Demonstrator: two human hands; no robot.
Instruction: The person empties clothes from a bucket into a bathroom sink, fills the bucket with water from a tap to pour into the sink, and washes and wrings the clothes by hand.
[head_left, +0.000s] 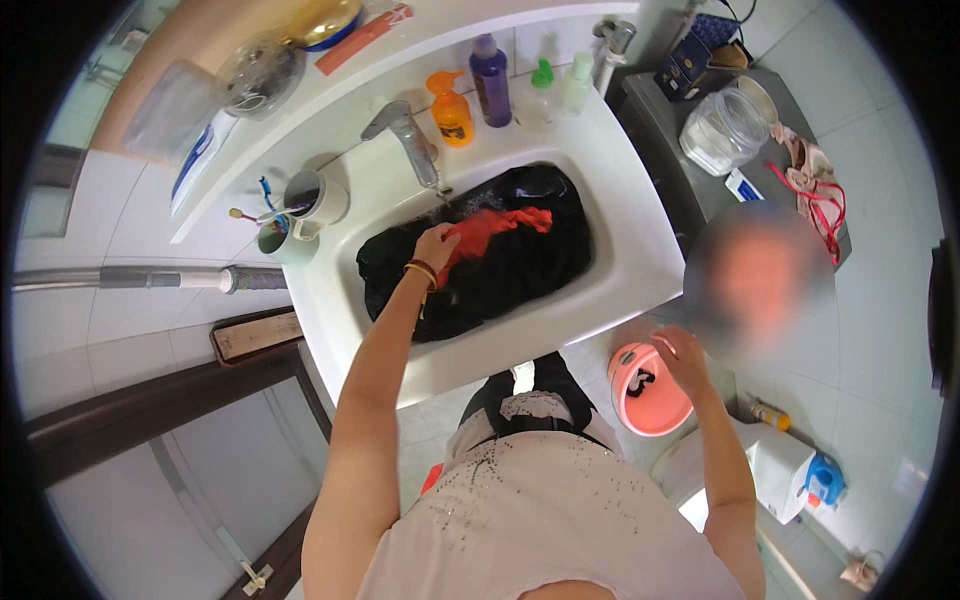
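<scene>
Water and soaked black cloth (517, 277) fill the basin of the white sink (630, 255) before me. On top of the black cloth lies a red piece of cloth (484, 232), whose near end is pinched in the fingers of my left hand (437, 246). My right hand (679, 356) is off to the right, over the rim of a pink bucket (652, 416). Its fingers are loosely bent and no object shows in them. Inside the bucket rests a small black-and-white cloth item (640, 382).
A faucet (409, 142), an orange pump bottle (451, 112) and a purple bottle (491, 82) line the sink's back edge. Cups with toothbrushes (277, 238) stand at its left. Right of it, a grey cabinet (694, 184) bears a clear jar (724, 131). A blurred patch hides part of that side.
</scene>
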